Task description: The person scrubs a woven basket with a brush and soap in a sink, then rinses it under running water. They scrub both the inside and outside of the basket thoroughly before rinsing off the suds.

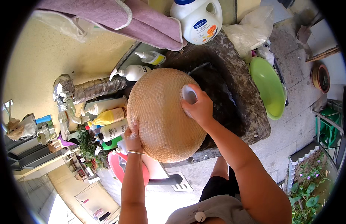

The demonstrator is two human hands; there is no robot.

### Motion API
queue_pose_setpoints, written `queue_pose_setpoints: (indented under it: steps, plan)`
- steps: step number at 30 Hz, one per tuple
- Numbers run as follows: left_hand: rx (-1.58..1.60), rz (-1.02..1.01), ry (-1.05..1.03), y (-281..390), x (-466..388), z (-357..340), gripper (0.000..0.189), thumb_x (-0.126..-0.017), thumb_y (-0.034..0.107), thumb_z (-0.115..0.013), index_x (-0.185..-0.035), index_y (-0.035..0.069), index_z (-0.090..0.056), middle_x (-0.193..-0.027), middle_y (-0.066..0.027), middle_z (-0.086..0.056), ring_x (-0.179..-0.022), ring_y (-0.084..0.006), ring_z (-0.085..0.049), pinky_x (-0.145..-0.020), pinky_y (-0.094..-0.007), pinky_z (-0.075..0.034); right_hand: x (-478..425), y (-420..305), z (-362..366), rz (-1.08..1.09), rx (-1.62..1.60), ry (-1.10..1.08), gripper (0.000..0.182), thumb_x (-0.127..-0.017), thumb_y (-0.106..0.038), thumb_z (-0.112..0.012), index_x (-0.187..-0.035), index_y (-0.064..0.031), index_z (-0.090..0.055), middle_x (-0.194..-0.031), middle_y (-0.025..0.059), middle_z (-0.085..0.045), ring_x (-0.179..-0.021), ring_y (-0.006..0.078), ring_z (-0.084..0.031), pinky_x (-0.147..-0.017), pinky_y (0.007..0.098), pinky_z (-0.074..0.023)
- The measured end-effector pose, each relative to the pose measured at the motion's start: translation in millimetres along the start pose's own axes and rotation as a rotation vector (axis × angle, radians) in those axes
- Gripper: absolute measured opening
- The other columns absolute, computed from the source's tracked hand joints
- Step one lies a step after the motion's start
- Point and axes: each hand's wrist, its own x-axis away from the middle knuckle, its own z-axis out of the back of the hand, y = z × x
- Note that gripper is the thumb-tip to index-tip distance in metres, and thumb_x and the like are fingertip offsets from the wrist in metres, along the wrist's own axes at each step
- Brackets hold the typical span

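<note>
A large round woven straw basket [161,120] is tilted over the stone sink [252,103], its curved woven side facing up at me. My left hand [133,138] grips the basket's left edge, thumb on the weave and the other fingers hidden. In my right hand [202,107] is a white scrub brush [189,95], held between thumb and fingers. Its pale bristles press against the basket's right part. Beyond the basket, the sink's dark wet basin shows, partly covered by my right arm.
Pump and squeeze bottles, including a white pump bottle [135,72] and a yellow bottle [112,116], line the wall side. A foil-wrapped pipe [100,88] juts out there. A detergent jug [201,22] stands at the sink's far corner. A green basin [266,86] lies right; a pink basin [143,173] sits lower left.
</note>
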Motion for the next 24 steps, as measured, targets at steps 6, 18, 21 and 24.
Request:
queue_pose_setpoints:
  steps: [6,18,21,24]
  plan:
    - [0.082,-0.107,-0.052,-2,14,12,0.044,-0.097,0.039,-0.061,-0.115,-0.001,-0.06,-0.1,-0.008,-0.065,-0.089,-0.0165,-0.06,-0.081,-0.0318,-0.049,-13,-127,-2,0.454,0.259,-0.064,0.075,-0.069,-0.027,-0.082,-0.134,-0.0095,-0.049,-0.1,0.0173,-0.066,-0.088,0.0359,-0.067,-0.076,0.0443,-0.055]
    - [0.47,-0.068,-0.042,-107,116,-13,0.053,-0.093,0.058,-0.06,-0.082,0.007,-0.062,-0.059,0.0085,-0.043,-0.051,-0.0025,-0.031,-0.047,-0.0243,-0.02,15,-163,14,0.695,0.55,-0.182,0.071,-0.068,-0.032,-0.083,-0.133,-0.0182,-0.059,-0.099,0.0122,-0.06,-0.095,0.0319,-0.063,-0.076,0.042,-0.0547]
    - [0.417,0.01,-0.035,-61,112,-6,0.054,-0.097,0.053,-0.057,-0.08,0.002,-0.062,-0.063,0.004,-0.047,-0.059,-0.0066,-0.038,-0.053,-0.0254,-0.03,9,-164,17,0.682,0.615,-0.197,0.068,-0.07,-0.032,-0.081,-0.133,-0.0247,-0.059,-0.092,0.0097,-0.058,-0.087,0.0315,-0.065,-0.071,0.0422,-0.0558]
    - [0.162,-0.031,-0.145,-45,92,-4,0.059,-0.102,0.051,-0.048,-0.081,-0.001,-0.065,-0.064,-0.0037,-0.055,-0.062,-0.0134,-0.047,-0.06,-0.0331,-0.04,-5,-165,34,0.689,0.686,-0.183,0.065,-0.07,-0.031,-0.08,-0.131,-0.0289,-0.06,-0.091,0.0103,-0.06,-0.078,0.0307,-0.067,-0.067,0.0403,-0.0566]
